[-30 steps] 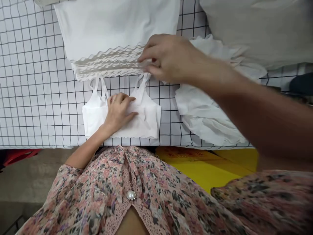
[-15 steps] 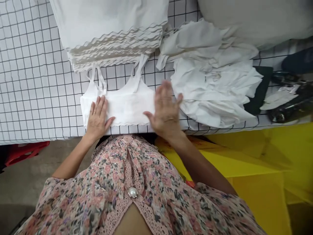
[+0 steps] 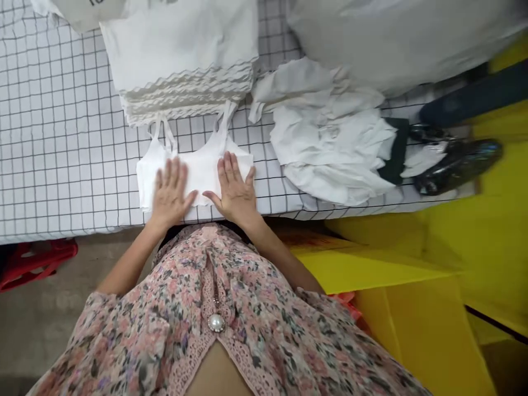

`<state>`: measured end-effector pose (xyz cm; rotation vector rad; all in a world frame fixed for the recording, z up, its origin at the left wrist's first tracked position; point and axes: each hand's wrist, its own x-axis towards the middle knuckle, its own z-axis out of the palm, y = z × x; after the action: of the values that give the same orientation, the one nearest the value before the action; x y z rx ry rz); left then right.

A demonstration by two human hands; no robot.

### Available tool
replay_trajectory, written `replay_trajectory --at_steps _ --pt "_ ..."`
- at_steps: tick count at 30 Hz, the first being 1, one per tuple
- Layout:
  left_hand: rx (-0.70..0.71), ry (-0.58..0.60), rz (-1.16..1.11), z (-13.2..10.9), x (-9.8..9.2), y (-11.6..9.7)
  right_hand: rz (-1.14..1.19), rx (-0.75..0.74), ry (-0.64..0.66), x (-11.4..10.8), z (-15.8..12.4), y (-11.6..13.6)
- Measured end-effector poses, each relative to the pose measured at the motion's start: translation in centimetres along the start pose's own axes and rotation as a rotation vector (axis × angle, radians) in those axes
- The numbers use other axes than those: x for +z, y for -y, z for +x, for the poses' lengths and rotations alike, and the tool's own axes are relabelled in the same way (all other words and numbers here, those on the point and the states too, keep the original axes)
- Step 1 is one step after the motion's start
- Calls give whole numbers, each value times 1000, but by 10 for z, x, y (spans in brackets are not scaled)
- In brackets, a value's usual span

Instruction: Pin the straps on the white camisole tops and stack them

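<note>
A white strappy crop top (image 3: 201, 170) lies flat at the table's near edge, its straps pointing away from me. My left hand (image 3: 170, 190) rests palm down on its left part, fingers outstretched and slightly blurred. On the right part lies my right hand (image 3: 235, 187), also flat, with thumb and fingers spread. Just beyond the straps is a neat stack of white garments (image 3: 185, 71) with wavy hems. To the right sits a loose heap of crumpled white garments (image 3: 330, 148).
The table (image 3: 53, 137) wears a white cloth with a black grid. At the right are a dark green flat piece (image 3: 396, 151), a shiny black bundle (image 3: 457, 165) and a large pale bag (image 3: 396, 44). Yellow sheets (image 3: 412, 313) stand below the edge; a red stool (image 3: 39, 264) is lower left.
My right hand has moved left from the crop top's right end onto its fabric, nearer my left hand. The left hand stays on the left part. The camera view has shifted somewhat.
</note>
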<state>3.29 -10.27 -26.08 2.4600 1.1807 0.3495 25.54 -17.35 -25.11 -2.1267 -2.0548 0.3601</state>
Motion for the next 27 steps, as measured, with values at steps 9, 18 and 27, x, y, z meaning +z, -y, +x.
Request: replay_trajectory --at_steps 9,18,27 --pt "-51 -373 -11 -20 -34 34 -40 304 -366 -73 -29 -122" --pt "127 -343 -546 56 -71 -60 202 247 -553 -178 12 -175" --pt "168 164 -1196 175 -85 -186 131 -69 -570 -286 50 -40"
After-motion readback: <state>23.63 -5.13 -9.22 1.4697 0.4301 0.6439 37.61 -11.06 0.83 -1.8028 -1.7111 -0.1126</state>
